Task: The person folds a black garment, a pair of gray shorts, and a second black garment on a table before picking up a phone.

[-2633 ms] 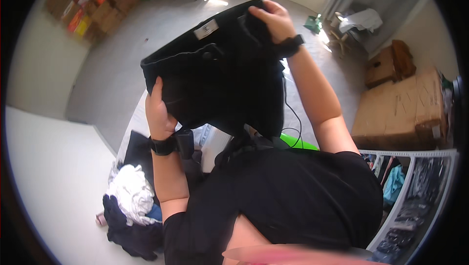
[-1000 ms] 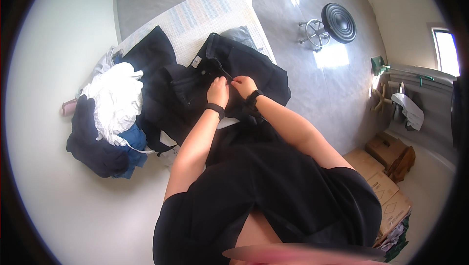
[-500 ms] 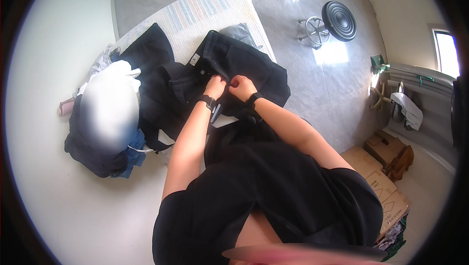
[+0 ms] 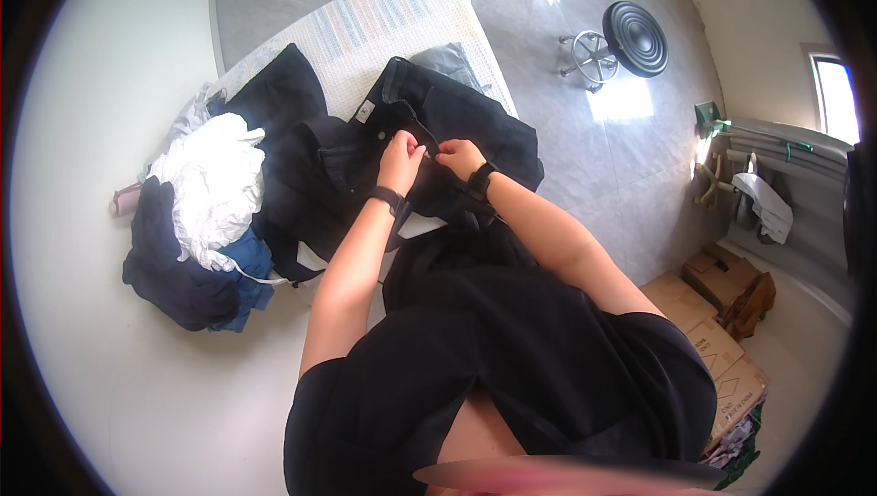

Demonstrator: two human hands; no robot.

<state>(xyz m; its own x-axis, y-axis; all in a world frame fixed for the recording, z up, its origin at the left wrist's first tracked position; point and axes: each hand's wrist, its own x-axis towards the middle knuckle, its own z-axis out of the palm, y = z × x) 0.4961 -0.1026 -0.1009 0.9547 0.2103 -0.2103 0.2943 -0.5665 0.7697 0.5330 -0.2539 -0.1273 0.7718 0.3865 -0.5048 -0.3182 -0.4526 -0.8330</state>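
A pair of black trousers [image 4: 493,121] lies spread in front of me, with a pale label [image 4: 364,111] and a round button [image 4: 381,135] showing at the waistband. My left hand [image 4: 400,163] pinches the front opening just below the button. Close beside it on the right, my right hand [image 4: 464,159] grips the other edge of that opening between thumb and fingers. Something small and light shows between the fingertips, too small to make out. More black cloth [image 4: 290,94] is spread to the left of the trousers.
A patterned quilted cover [image 4: 365,16] lies beneath the clothes, with a grey plastic bag [image 4: 448,64] at the trousers' far side. White cloth [image 4: 215,176] and dark blue garments [image 4: 174,268] are heaped at left. A round black stool [image 4: 635,37] and cardboard boxes [image 4: 717,277] are at right.
Both hands have shifted slightly; the right moved a little right, and its fingers now meet the edge of the opening. That edge is lifted and shows more clearly between the hands.
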